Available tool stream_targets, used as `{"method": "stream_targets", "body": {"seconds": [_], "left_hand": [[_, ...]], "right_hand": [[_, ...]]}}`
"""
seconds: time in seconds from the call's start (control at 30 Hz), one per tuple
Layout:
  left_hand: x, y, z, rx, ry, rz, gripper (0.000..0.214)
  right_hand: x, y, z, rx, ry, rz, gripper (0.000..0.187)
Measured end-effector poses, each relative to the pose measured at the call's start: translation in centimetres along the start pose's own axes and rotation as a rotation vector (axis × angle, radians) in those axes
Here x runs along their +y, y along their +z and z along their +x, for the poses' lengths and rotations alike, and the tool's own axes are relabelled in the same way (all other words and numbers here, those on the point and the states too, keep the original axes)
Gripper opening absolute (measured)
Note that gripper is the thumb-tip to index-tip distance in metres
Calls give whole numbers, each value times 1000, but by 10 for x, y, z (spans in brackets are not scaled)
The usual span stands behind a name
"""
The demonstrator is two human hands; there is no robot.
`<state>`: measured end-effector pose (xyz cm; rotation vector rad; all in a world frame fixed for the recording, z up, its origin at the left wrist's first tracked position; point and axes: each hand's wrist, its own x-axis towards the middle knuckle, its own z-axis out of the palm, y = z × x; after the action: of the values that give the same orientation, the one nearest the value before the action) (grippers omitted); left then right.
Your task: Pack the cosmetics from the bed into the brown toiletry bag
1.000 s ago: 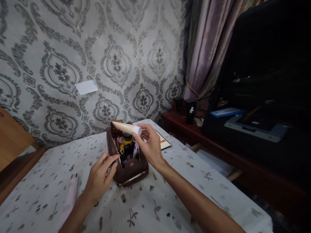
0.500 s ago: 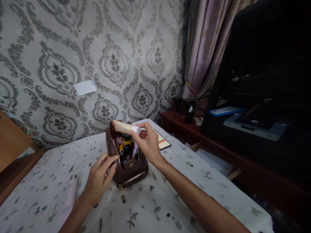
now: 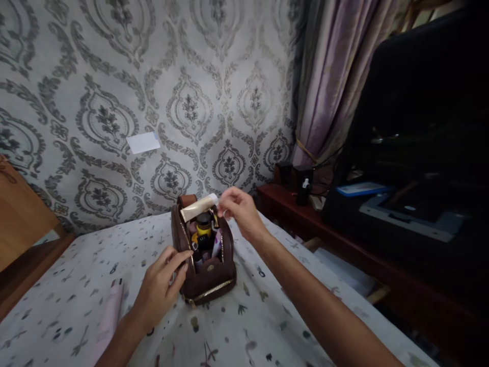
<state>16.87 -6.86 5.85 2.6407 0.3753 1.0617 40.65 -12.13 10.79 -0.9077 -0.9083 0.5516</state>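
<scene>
A brown zipped cosmetic bag [image 3: 214, 293] stands with its top unzipped on the patterned cloth. Inside it sit a yellow jar with a dark lid [image 3: 204, 229], a white and purple tube [image 3: 217, 243] and other small items, partly hidden. My left hand [image 3: 162, 278] grips the bag's near left rim, index finger on the zip and thumb lower at the side. Over the bag's far end slants a cream squeeze tube [image 3: 196, 208], its white cap up to the right. My right hand [image 3: 240, 211] has its fingertips pinched at that cap.
A pale pink tube [image 3: 110, 311] lies on the cloth left of my left forearm. To the right is a dark red cabinet [image 3: 267, 193] with a pulled-out drawer [image 3: 340, 267] and a large black screen [image 3: 405, 132]. Patterned wallpaper [image 3: 191, 112] rises behind the bed or table surface.
The cream tube has turned so its cap points up, and its other end has dropped onto the bag's far rim. My left hand stays at the bag. The view has shifted slightly.
</scene>
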Motion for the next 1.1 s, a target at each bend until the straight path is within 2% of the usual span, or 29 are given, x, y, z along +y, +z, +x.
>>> {"method": "stream_targets", "body": {"seconds": [0.1,0.17,0.27,0.37,0.43,0.57,0.7,0.8,1.0,1.1], "left_hand": [[-1,1,-1,9,-10,-7,27],[-2,2,-1,3,-19,-1,28],[-3,3,-1,-4,-19,23,29],[-3,2,-1,-3,8,41,28],[-2,1,0,-8,28,37,28],[-2,0,-1,-10,34,16,29],[-4,1,-2,-19,22,13,30],[-5,2,-2,-15,18,13,30],[-5,3,-3,-3,31,14,29],[-6,4,-3,2,31,20,27]], "right_hand": [[2,-17,14,147,-150,-176,13],[5,-20,20,93,-253,-407,6],[4,-4,25,-193,-355,-879,12],[-3,26,34,-528,-394,-1335,23],[-8,46,43,-709,-379,-1562,25],[-10,74,60,-935,-328,-1772,23],[-14,80,69,-1023,-359,-1811,22],[-24,74,75,-958,-351,-1776,22],[-34,58,88,-373,-389,-1547,33],[-25,54,85,-278,-375,-1398,39]]}}
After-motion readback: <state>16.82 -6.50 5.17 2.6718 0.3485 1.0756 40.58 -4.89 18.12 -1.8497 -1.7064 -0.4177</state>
